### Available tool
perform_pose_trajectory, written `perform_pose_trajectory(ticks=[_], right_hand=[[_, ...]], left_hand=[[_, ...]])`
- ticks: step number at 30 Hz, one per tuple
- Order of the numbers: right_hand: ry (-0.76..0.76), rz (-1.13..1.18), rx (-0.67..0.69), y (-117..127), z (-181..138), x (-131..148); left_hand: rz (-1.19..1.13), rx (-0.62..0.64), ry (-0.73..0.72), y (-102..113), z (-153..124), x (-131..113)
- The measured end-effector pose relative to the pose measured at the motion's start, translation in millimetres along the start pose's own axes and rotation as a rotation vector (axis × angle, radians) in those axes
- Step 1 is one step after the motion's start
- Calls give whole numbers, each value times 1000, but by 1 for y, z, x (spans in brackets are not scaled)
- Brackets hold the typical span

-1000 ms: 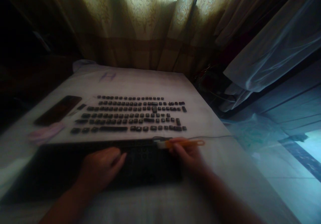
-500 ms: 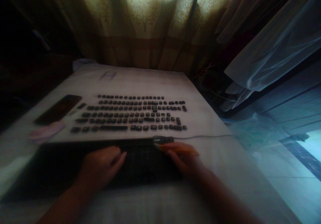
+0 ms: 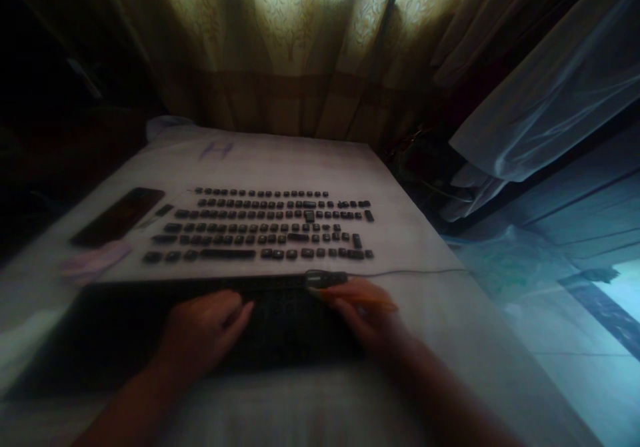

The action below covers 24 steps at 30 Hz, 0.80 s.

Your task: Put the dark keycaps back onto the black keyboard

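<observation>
A black keyboard base (image 3: 135, 307) with its keycaps off lies across the near part of the table, dim and blurred. My left hand (image 3: 207, 323) rests on its middle, fingers curled in and thumb stretched alongside; nothing shows in it. Pinched in my right hand (image 3: 365, 313) is a slim orange-handled brush (image 3: 360, 298), its pale tip pointing left at the base's upper right edge. Close to that tip sits a small dark piece with a clear loop (image 3: 325, 278). Beyond the base, loose black keycaps (image 3: 240, 227) are laid out in several rows.
A dark phone (image 3: 120, 217) and a pink cloth (image 3: 95, 262) lie on the left of the white-covered table (image 3: 280, 157). From the base a thin cable (image 3: 415, 272) runs off rightward. Curtains (image 3: 285, 53) hang behind; a plastic bag (image 3: 515, 260) is beyond the right edge.
</observation>
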State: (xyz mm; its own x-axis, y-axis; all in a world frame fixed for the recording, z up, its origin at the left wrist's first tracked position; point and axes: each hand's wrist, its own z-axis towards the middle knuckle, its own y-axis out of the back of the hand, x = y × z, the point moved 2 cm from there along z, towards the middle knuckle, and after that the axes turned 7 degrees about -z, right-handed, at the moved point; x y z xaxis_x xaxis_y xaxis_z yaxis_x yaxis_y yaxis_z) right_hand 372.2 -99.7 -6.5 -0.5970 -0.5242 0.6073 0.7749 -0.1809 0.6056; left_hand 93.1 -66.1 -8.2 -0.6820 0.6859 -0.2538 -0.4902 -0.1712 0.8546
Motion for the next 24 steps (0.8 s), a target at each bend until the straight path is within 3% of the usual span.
perform_pose_trajectory(ticks=[7,13,18,24], right_hand=[[-52,23,-91,4,0,-1],[37,-15,-71,2,1,-1],[29,32,-75,4,2,1],[46,-66,-55,4,3,3]], left_hand=[[-1,2,24,0,-1,1],[14,5,1,-1,-1,1],[16,4,1,1,-2,0],[11,11,18,-1,-1,1]])
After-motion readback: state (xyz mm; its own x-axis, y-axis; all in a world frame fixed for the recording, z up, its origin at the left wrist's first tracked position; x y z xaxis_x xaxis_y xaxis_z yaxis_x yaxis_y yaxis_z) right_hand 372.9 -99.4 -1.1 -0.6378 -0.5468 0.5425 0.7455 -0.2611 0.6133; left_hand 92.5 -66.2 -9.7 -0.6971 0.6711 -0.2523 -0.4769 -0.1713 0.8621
